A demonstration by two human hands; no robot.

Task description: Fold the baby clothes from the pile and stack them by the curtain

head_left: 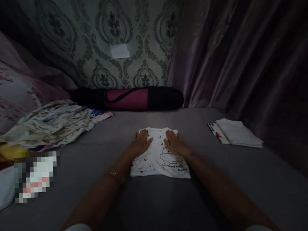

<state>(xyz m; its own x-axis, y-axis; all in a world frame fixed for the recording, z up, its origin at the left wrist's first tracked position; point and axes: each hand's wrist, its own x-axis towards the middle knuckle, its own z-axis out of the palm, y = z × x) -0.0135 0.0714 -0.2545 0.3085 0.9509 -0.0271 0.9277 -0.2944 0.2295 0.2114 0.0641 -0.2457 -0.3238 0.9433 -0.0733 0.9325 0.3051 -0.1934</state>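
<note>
Shirt (pixel 155 159), white, printed: one, laid out on grey sheet (pixel 110 137), beneath both hands. Left hand (pixel 141 143): flat, thumb apart from fingers. Right hand (pixel 175 144): likewise, opposite. Handling, as judged: light, even palms smoothing outward, overlapping front edge between them undisturbed.

On my feed, the white printed baby shirt (pixel 157 157) carries "the" in red, then darker lettering I read as "road bush", with "travel" below, its last letters unclear.
</note>
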